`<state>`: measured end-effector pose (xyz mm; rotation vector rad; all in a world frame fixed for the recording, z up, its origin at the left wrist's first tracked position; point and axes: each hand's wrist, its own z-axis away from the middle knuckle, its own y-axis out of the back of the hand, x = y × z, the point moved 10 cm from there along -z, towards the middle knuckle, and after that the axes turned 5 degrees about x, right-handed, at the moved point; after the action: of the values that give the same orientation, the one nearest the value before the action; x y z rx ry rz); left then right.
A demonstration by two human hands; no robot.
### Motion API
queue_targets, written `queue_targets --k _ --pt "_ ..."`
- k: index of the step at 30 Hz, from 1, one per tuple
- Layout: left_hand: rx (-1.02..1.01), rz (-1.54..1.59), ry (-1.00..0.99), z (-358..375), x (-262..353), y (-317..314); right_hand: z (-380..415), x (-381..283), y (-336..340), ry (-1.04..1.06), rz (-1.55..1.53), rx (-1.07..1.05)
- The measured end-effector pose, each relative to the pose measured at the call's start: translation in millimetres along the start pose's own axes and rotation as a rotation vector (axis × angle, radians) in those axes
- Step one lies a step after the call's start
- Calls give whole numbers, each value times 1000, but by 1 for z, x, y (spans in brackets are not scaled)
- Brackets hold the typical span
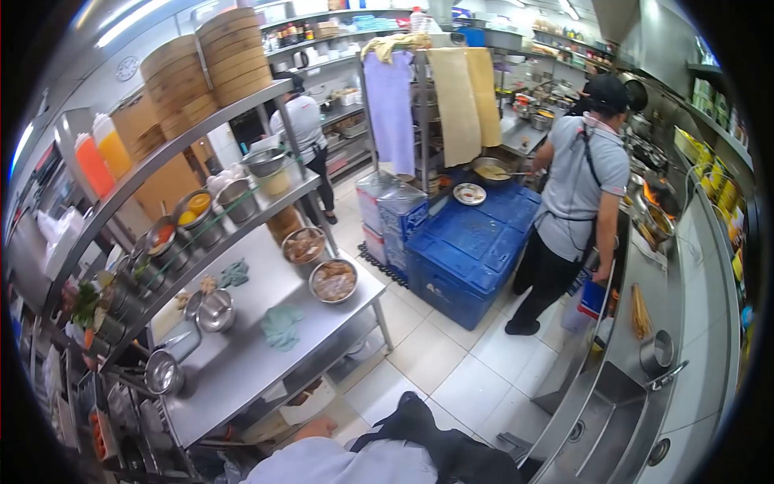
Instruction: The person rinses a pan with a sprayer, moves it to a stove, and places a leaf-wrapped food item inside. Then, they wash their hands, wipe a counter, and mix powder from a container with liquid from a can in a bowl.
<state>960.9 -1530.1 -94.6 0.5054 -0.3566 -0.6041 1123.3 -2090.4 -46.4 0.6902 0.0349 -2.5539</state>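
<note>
Part of my left hand [316, 427] shows at the bottom, beside my light shirt, below the front edge of the steel table [242, 355]. Its fingers are too small and hidden to read, and I see nothing in it. My right hand is out of view. On the table nearest to my left hand lie green gloves or cloths [280, 327]. A metal bowl of raw meat [334, 281] and a second meat bowl [304, 245] stand at its far end. Empty-looking metal bowls [215, 310] sit at the left, near a chopping board.
A sink [601, 415] with a pot [657, 352] beside it lies at the right. A co-worker [576, 185] stands at the stove, one hand at a pan [490, 169] on a blue chest [476, 242]. Shelves with steamer baskets [234, 52] rise at left. Tiled floor [419, 339] runs between.
</note>
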Motion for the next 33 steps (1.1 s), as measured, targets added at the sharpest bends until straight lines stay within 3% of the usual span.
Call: queue_targets --k 1,3,4,7,9,11,16,19,22,26,28,30,32,33 --pt "81 176 153 16 2 18 0 -5 -3 5 12 6" --pt "95 232 -119 -30 34 24 0 -17 -9 23 33 18" --pt "76 352 -33 -19 65 41 -1 -23 -11 31 44 26" --pt "34 -198 -334 -46 166 67 1 -43 -22 60 72 42" --pt "415 -156 -783 -32 236 104 5 -53 -32 76 77 54" --pt "323 97 -690 22 269 150 7 -62 -44 91 78 63" --pt "253 260 -788 71 272 208 11 -76 -77 121 76 88" --pt "159 363 -778 50 232 219 9 -90 -91 144 40 112" --pt "98 473 -814 25 192 225 -14 -68 -97 -24 -352 228" --pt "30 578 -712 10 178 240 -9 -41 -99 -133 -115 290" --pt "10 573 -756 16 204 254 -2 -27 -102 -227 -56 267" --pt "6 590 -789 30 243 273 -32 19 -101 -188 36 207" --pt "24 550 -850 40 293 290 -45 20 -103 -148 144 144" --pt "45 546 -865 40 316 297 -31 23 -97 -309 0 211"
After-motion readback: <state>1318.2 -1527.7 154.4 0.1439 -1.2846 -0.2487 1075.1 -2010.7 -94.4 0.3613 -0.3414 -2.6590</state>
